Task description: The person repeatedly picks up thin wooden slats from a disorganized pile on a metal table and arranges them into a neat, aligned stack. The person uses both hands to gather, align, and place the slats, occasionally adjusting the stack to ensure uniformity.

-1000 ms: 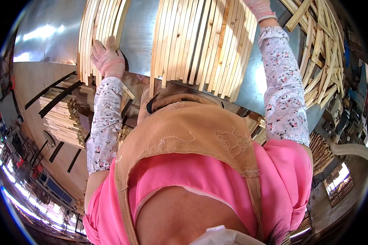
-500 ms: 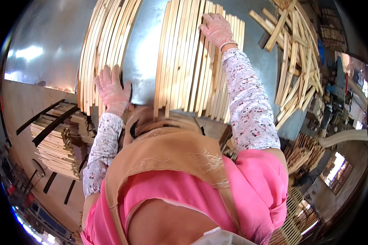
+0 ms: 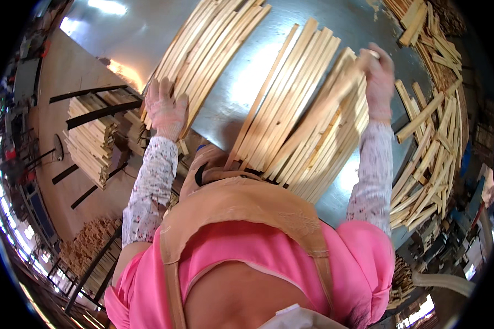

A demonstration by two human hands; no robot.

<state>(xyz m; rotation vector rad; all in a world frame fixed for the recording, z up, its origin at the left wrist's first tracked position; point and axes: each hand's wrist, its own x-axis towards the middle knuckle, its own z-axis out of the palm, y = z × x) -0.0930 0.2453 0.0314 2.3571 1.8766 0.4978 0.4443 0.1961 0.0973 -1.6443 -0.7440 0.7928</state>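
Note:
My left hand, in a pinkish work glove, lies flat with its fingers stretched on the near end of the left row of wooden strips. In the middle, a second row of pale strips lies side by side on the metal table. My right hand, gloved too, is closed at the far end of a wooden strip, which slants above the strips on the right of that row. Motion blurs this hand and its strip.
A loose heap of crossed strips lies at the table's right side. Stacked strips rest on a rack with black bars to the left. More cut wood is piled at lower left.
My right hand has gone from lying on the middle row to holding a strip raised at a slant. Gaps have opened in that row. The view has turned; my left hand stays on the left row.

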